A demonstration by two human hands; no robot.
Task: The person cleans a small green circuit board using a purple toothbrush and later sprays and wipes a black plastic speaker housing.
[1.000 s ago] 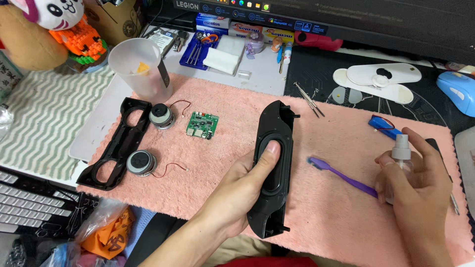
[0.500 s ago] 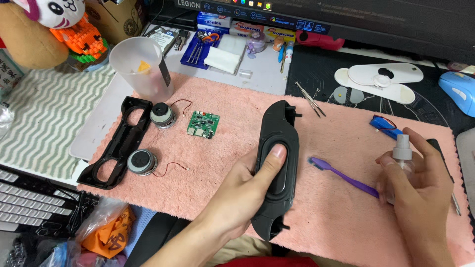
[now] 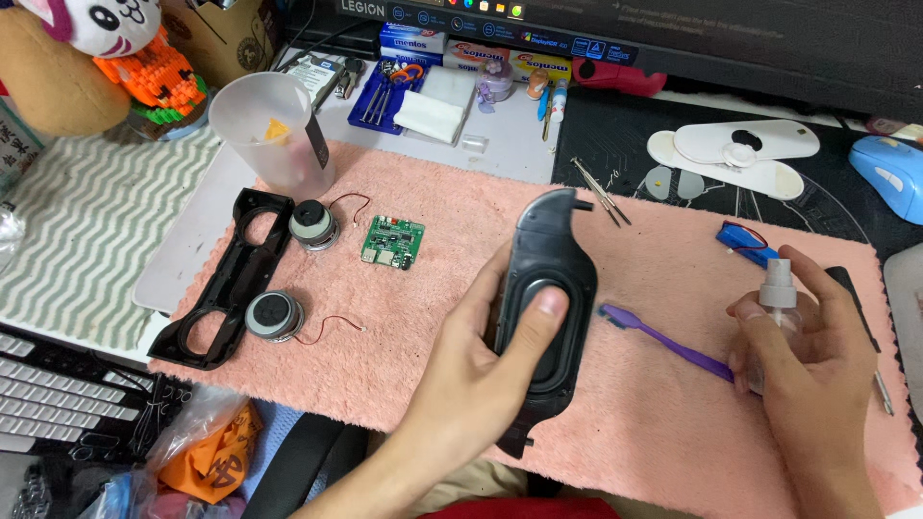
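Even, bright overhead light is falling across the pink mat (image 3: 673,442), throwing only soft, short shadows. A mild sheen is showing on the black speaker housing (image 3: 548,259). Focus is holding sharp at centre; frame corners are softening slightly. The monitor edge (image 3: 673,38) is staying dark.

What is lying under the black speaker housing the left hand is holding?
The black speaker housing, gripped by the left hand, lies over the pink fuzzy mat. Whatever is directly beneath it is covered by the housing and the hand.
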